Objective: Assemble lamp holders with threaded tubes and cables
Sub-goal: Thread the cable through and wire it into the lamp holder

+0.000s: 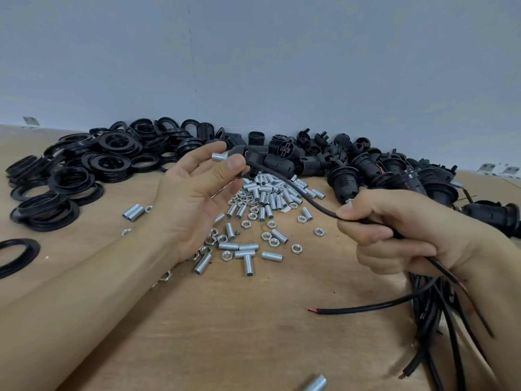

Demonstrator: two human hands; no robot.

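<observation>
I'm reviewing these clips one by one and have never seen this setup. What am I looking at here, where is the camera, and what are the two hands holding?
There is no machine: a person works with bare hands, filmed by one wide-angle camera on their head, looking down at a wooden table. The left hand pinches a short threaded tube together with one end of a black cable. The right hand grips the same cable further along. On the table lie loose threaded tubes and nuts, a heap of black rings at left, black lamp holders at the back, and a bundle of spare cables at right.
</observation>
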